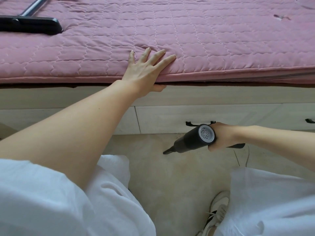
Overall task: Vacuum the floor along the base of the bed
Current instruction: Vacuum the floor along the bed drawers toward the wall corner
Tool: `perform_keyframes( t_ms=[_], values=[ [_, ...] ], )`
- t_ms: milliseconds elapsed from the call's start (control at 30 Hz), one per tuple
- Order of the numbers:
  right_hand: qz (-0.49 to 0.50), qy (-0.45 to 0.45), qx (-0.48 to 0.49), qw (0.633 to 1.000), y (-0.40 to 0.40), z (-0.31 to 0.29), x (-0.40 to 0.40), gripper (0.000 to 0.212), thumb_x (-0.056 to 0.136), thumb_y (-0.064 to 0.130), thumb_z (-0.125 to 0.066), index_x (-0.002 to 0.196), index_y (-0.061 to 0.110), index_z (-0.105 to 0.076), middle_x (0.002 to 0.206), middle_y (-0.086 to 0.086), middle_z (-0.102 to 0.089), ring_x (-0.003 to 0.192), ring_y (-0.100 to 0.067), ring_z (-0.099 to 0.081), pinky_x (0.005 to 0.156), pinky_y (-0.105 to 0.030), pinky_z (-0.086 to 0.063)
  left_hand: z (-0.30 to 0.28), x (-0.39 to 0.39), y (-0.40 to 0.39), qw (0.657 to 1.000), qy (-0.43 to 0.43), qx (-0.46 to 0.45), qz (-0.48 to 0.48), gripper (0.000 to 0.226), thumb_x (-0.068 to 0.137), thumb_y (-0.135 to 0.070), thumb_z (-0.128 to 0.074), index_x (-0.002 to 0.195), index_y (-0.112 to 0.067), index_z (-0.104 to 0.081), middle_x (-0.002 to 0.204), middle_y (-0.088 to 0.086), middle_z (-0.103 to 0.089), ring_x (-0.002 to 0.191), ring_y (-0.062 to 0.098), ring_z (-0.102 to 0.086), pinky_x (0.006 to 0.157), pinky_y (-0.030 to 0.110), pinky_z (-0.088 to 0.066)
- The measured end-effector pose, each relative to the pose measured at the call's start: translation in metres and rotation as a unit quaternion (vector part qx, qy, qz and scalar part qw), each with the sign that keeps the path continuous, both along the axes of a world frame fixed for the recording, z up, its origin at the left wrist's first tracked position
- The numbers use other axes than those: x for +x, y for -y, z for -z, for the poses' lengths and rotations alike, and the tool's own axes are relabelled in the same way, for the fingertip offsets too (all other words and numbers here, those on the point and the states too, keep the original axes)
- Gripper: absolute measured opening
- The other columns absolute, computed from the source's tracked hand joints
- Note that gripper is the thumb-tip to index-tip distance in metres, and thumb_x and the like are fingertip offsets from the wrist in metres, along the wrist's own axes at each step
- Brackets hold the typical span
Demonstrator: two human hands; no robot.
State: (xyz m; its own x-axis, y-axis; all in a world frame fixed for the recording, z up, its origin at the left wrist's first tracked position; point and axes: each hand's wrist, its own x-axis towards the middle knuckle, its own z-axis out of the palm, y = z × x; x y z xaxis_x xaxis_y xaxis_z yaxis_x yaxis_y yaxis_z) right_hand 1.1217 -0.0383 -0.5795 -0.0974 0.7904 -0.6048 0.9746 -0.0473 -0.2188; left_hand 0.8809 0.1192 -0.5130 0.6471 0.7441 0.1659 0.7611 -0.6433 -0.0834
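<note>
Right hand [219,136] grips black handheld vacuum with grey rear vent [196,137], long axis slanting down-left, nozzle just above beige floor [170,176] near white bed base [170,116]. Left hand [144,70] flat, fingers spread, on pink quilted mattress [204,40].

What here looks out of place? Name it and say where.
A floor-head attachment with its metal tube lies on the pink bed cover, far left, not on the floor. Specks sit along the bed base.
</note>
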Motion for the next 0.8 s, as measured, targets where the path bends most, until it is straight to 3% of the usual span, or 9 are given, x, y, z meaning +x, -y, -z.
perform_keyframes(
  t_ms=[200, 433, 567, 800],
  values=[
    [-0.017, 0.006, 0.005, 1.0, -0.003, -0.003, -0.006, 0.029, 0.07, 0.019, -0.07, 0.071, 0.029, -0.043, 0.071, 0.011, -0.052, 0.068, -0.011, -0.053, 0.054, -0.018, -0.038, 0.0, 0.0, 0.0, 1.0, 0.002, 0.0, 0.0, 0.094, 0.084, -0.056, -0.063, 0.154, -0.042, -0.002, 0.164, -0.004, -0.007, 0.15, 0.032, -0.006, 0.112, 0.07, -0.009],
    [0.005, 0.027, 0.001, 1.0, 0.0, -0.013, 0.014, 0.03, 0.067, 0.019, -0.073, 0.07, 0.029, -0.044, 0.073, 0.009, -0.056, 0.061, -0.002, -0.05, 0.051, -0.014, -0.038, 0.0, 0.001, 0.0, 1.0, 0.001, -0.002, -0.002, 0.095, 0.082, -0.058, -0.063, 0.153, -0.042, -0.002, 0.164, -0.004, -0.006, 0.15, 0.032, -0.005, 0.112, 0.07, -0.008],
    [0.005, 0.041, -0.009, 0.999, 0.003, -0.018, 0.021, 0.033, 0.068, 0.018, -0.072, 0.068, 0.032, -0.042, 0.07, 0.016, -0.051, 0.061, 0.003, -0.048, 0.05, -0.012, -0.034, 0.0, 0.002, -0.001, 1.0, 0.001, 0.001, 0.0, 0.095, 0.082, -0.059, -0.062, 0.153, -0.042, -0.002, 0.164, -0.003, -0.006, 0.15, 0.033, -0.006, 0.112, 0.07, -0.008],
    [0.002, 0.08, -0.012, 0.997, -0.001, -0.021, 0.037, 0.022, 0.065, 0.022, -0.07, 0.073, 0.026, -0.05, 0.078, 0.004, -0.061, 0.074, -0.016, -0.059, 0.063, -0.027, -0.049, 0.001, 0.017, -0.002, 1.0, 0.004, 0.004, 0.004, 0.1, 0.079, -0.058, -0.067, 0.153, -0.042, -0.001, 0.163, -0.002, -0.007, 0.149, 0.038, -0.007, 0.113, 0.069, -0.01]
  ],
)
